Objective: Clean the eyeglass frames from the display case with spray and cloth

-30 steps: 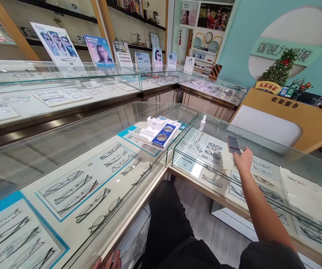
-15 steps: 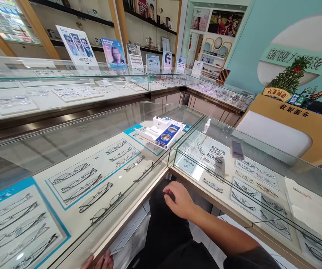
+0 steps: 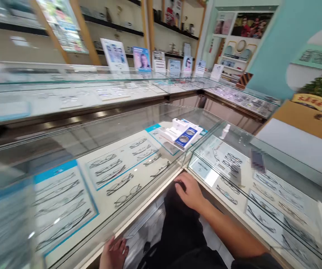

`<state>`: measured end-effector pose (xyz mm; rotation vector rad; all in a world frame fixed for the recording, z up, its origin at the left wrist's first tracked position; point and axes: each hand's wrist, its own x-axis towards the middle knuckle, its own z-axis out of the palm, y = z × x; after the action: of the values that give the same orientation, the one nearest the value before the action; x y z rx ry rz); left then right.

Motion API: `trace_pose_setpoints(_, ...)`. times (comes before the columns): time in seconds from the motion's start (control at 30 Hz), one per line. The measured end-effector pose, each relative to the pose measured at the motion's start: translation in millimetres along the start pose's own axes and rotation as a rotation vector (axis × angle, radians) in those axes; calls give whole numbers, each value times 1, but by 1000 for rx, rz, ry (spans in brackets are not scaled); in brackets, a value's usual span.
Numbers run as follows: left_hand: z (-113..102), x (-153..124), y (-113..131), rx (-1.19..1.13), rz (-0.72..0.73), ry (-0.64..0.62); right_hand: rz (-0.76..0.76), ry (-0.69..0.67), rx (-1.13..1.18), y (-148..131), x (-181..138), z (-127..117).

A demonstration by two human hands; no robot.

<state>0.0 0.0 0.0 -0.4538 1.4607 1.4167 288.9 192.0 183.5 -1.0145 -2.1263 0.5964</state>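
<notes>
My right hand [image 3: 188, 191] lies palm down near the inner corner where the two glass display cases [image 3: 138, 127] meet, above my dark-trousered knee; its fingers are spread and hold nothing. My left hand [image 3: 115, 253] rests at the lower edge of the left case with its fingers loosely apart, empty. A phone [image 3: 257, 161] lies on the glass top of the right case, out of reach of both hands. Rows of spectacle frames [image 3: 116, 172] lie on white trays under the glass.
A white and blue box set [image 3: 181, 133] sits inside the case corner, and a small white bottle [image 3: 225, 130] stands on the right glass top. Poster stands [image 3: 115, 54] line the far counter. A wooden cashier desk [image 3: 303, 123] stands at right.
My right hand left the phone on the right case's glass and drew back to the corner of the cases. The view has swung left and the picture is now blurred.
</notes>
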Motion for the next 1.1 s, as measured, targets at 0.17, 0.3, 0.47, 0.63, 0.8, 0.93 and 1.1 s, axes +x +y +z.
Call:
trace_pose_setpoints(0.17,-1,-15,-32,-209,-57,53,-69,56,26,20,14,-20)
trace_pose_setpoints(0.3,-8,-30,-63,-258,-59,71,-140,48,-48,30,22,-25)
trace_pose_setpoints(0.47,-20,-53,-86,-186,-104,57,-185,-72,-122,35,12,-23)
trace_pose_setpoints(0.63,-32,-75,-91,-33,-153,-16,-172,-178,-157,38,-9,-25)
trace_pose_setpoints(0.8,-41,-95,-83,243,-222,-44,-172,-197,-148,35,-19,-33)
trace_pose_setpoints(0.93,-32,-139,-57,736,-41,-332,-159,-209,-103,30,-27,-34)
trace_pose_setpoints(1.1,-13,-217,6,975,259,-791,-86,109,-55,38,-2,-69)
